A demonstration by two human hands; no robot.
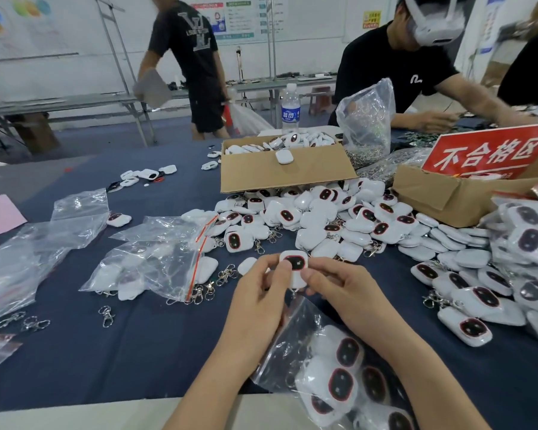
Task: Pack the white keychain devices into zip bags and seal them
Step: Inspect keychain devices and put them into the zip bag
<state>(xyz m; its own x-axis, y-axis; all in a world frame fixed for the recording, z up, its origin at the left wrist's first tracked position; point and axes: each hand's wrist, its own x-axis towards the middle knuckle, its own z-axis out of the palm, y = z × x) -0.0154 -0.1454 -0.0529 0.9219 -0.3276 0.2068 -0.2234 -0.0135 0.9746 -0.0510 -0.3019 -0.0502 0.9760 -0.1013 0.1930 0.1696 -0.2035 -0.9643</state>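
Both hands hold one white keychain device [295,264] with a dark red-rimmed face, upright above the table centre. My left hand [260,287] pinches its left side and my right hand [339,288] grips its right side and lower end. Just below the hands lies a clear zip bag [333,370] holding several devices, its mouth toward the hands. A big loose pile of devices [330,221] spreads beyond. To the left lies another zip bag with a red seal strip [156,262], holding a few devices.
An open cardboard box [280,169] of devices stands behind the pile. A second box with a red sign [488,156] sits at right. Bagged devices stack at far right [528,243]. Loose metal clasps [106,316] and empty bags [22,259] lie left. Two people work beyond.
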